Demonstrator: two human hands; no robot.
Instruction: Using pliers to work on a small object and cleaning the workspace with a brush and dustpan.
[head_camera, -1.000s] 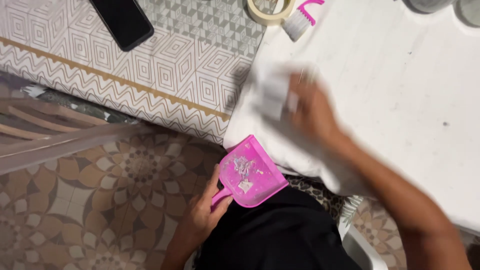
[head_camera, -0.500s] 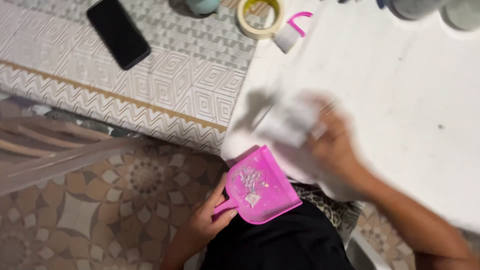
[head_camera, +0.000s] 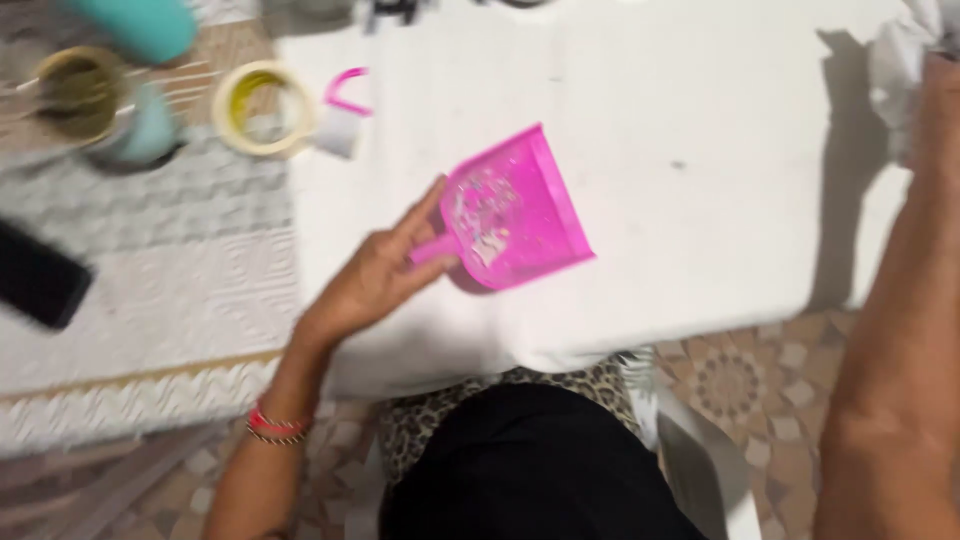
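Note:
A small pink dustpan (head_camera: 520, 210) lies on the white table (head_camera: 700, 120), with light crumbs and scraps in its tray. My left hand (head_camera: 385, 270) rests on the table and grips the dustpan's short handle between thumb and fingers. My right hand (head_camera: 935, 90) is at the far right edge of the view, raised over the table and closed on a crumpled white cloth (head_camera: 900, 50). Only part of that hand shows.
A roll of tape (head_camera: 262, 110) and a small pink-handled brush (head_camera: 342, 115) lie at the table's left end. A teal bottle (head_camera: 140, 25), a cup (head_camera: 90, 95) and a black phone (head_camera: 35, 275) sit on the patterned cloth to the left. A white chair (head_camera: 700, 460) is below me.
My left hand lifted the pink dustpan from below the table edge and set it on the table top. My right hand, with the cloth, swung from the table's left part to the far right.

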